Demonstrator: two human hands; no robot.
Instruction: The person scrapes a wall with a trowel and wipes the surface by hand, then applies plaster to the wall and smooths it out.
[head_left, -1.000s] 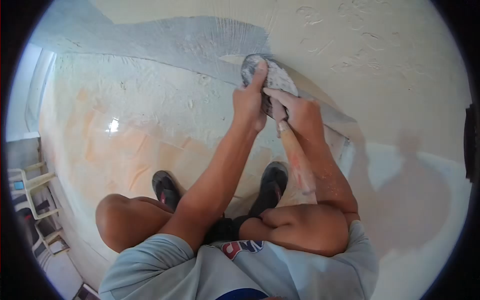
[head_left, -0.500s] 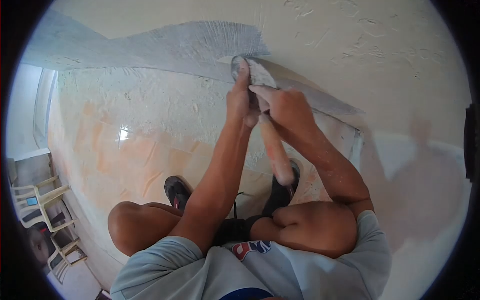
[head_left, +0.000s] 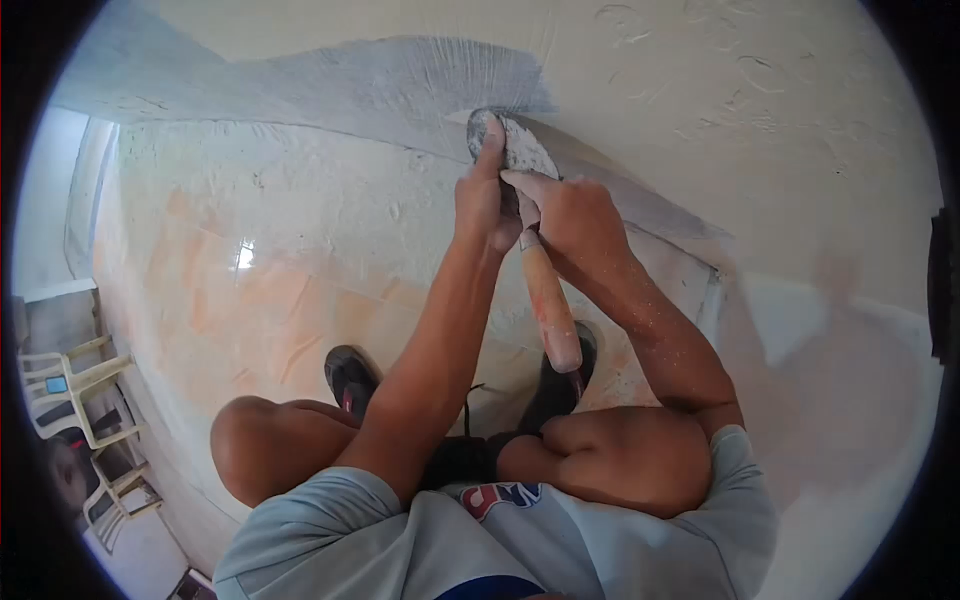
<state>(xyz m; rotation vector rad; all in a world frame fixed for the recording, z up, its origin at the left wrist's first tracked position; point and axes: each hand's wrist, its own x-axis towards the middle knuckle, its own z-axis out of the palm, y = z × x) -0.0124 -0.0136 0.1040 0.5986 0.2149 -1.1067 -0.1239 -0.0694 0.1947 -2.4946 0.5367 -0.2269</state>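
In the head view, both my hands are on a trowel whose wooden handle point(head_left: 550, 308) hangs down toward me, its end unheld. The trowel's blade point(head_left: 528, 150) is smeared with white plaster and points at the wall. My left hand point(head_left: 482, 200) grips the blade side, its thumb stretched along a dark rounded part near the tip. Its other fingers are hidden. My right hand point(head_left: 580, 215) closes around the trowel near the neck, its index finger laid across the blade. Just beyond the tip is a grey scraped patch point(head_left: 430, 85) on the cream wall.
I squat on a glossy floor point(head_left: 290, 300) smeared with whitish residue, my shoes point(head_left: 350, 378) close below the handle. A stack of pale plastic chairs point(head_left: 95, 375) stands at the far left. A wall point(head_left: 830, 380) with my shadow on it rises at right.
The view has shifted slightly. Both hands stay on the trowel in nearly the same grip, and the handle, blurred before, now shows sharply.
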